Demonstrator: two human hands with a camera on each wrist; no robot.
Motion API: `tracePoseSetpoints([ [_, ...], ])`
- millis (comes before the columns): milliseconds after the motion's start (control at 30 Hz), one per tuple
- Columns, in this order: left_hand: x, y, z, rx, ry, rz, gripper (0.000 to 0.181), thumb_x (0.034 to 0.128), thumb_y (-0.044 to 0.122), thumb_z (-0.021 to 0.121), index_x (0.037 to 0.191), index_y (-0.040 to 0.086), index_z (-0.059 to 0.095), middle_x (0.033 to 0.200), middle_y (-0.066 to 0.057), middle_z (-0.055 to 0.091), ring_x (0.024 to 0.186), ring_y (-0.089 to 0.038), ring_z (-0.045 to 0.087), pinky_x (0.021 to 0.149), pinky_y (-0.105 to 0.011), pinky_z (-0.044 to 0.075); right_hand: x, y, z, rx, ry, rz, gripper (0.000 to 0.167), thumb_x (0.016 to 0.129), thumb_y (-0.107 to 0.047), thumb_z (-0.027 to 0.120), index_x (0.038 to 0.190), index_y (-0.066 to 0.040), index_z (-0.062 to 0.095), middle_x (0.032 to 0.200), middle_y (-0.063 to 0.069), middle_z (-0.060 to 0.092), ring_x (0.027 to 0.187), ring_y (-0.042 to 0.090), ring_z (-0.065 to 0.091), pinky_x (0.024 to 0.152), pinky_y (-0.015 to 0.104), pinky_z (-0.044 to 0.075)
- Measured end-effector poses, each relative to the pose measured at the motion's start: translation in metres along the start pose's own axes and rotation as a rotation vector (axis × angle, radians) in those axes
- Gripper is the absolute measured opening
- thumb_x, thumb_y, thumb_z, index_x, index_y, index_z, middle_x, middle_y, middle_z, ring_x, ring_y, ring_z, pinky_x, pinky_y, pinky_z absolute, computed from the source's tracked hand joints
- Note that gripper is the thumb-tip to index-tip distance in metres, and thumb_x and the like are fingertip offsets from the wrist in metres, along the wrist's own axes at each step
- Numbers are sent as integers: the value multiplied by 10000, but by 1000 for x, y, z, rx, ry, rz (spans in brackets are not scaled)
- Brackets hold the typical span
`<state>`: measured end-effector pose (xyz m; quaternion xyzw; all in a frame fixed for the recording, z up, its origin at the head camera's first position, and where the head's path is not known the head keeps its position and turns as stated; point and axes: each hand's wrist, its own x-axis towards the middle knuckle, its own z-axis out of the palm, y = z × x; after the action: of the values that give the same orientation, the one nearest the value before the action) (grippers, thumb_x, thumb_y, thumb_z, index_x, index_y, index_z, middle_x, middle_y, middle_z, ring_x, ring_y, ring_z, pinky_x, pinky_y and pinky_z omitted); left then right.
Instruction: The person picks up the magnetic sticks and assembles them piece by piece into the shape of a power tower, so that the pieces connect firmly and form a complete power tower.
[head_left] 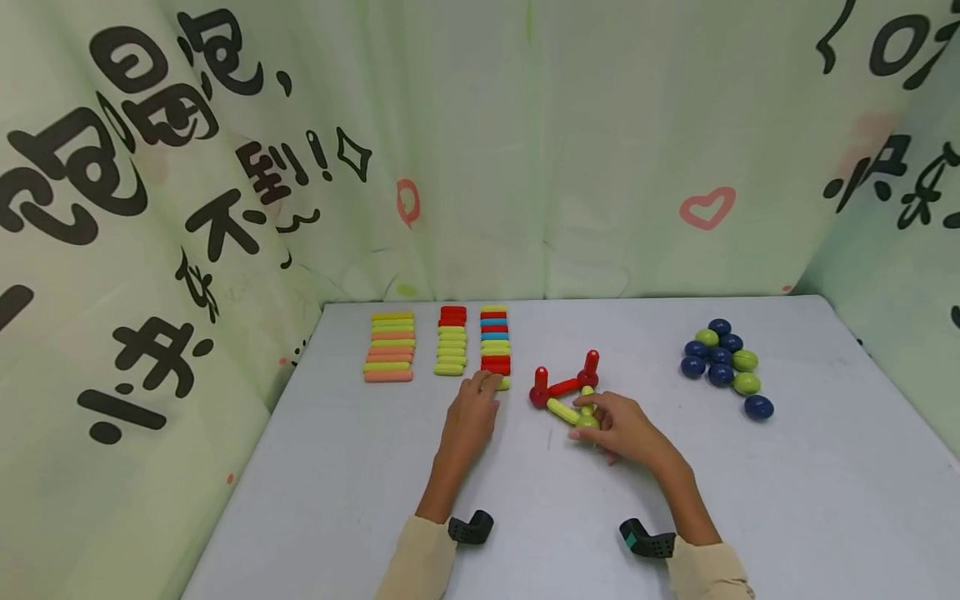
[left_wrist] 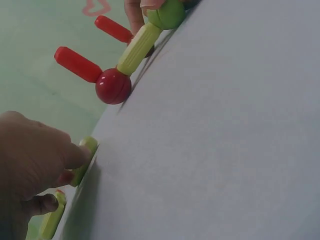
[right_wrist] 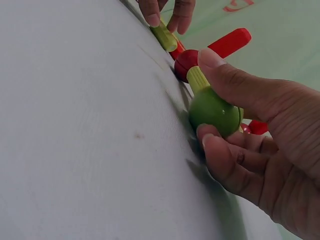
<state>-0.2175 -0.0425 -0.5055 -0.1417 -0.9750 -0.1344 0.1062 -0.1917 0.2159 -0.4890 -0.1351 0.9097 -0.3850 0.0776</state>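
A triangular frame of rods and balls stands on the table in the head view: two red balls, a red rod between them, and yellow-green rods running to a green ball. From each red ball an upright red rod sticks up. My right hand holds the green ball between thumb and fingers, seen closely in the right wrist view as a glossy ball. With its fingertips my left hand pinches a yellow-green rod at the near end of the third rod column.
Three columns of loose rods lie at the back left: yellow and orange rods, red and yellow-green rods, and mixed colours with blue. Several blue and green balls are grouped at the right. A printed curtain encloses the white table.
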Motion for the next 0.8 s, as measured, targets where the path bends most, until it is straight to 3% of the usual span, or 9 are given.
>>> tracePoseSetpoints([
  [100,1,1,-1,11,-7,-17,475,895,217,716,1342,146,572,1239,-32,561,1056,-152,570,818,-222,553,-1,-1,1,118,-53,16,591,815,-319,792,1289,-37,578,867,89,573,527,157,584,491,272,530],
  [267,2,1,-3,25,-31,-12,330,881,207,731,1197,119,693,1114,-31,562,925,-129,562,707,-190,536,0,-2,4,226,-86,-31,574,823,-195,788,1308,3,551,904,123,584,602,152,637,527,287,562],
  [333,2,1,-4,-81,-40,-14,274,890,212,721,1145,113,701,1081,-23,570,887,-122,561,698,-189,525,0,-2,6,244,-90,-48,569,827,-165,781,1311,16,544,903,123,581,620,134,637,535,283,565],
  [500,1,8,-5,-613,-68,31,267,919,200,683,1155,81,644,1069,-50,653,875,-137,619,755,-199,535,4,-2,11,240,-100,-70,562,843,-148,765,1326,18,531,911,121,577,624,113,596,532,268,557],
  [567,1,15,-5,-761,-78,75,282,928,209,673,1171,71,634,1071,-71,673,879,-154,646,760,-195,539,4,-2,12,234,-104,-72,559,846,-149,762,1328,13,530,907,118,579,616,114,581,526,262,550],
  [667,-1,28,-4,-847,-83,115,302,940,240,659,1196,82,630,1076,-66,682,904,-155,660,756,-172,530,4,-3,13,227,-97,-61,555,843,-155,765,1322,3,534,900,114,577,605,111,572,524,260,546],
  [800,-4,43,1,-838,-87,161,298,938,254,661,1190,95,643,1062,-58,700,920,-129,647,739,-159,517,3,-4,13,219,-95,-49,546,846,-137,759,1315,10,523,909,109,575,618,110,578,530,255,548],
])
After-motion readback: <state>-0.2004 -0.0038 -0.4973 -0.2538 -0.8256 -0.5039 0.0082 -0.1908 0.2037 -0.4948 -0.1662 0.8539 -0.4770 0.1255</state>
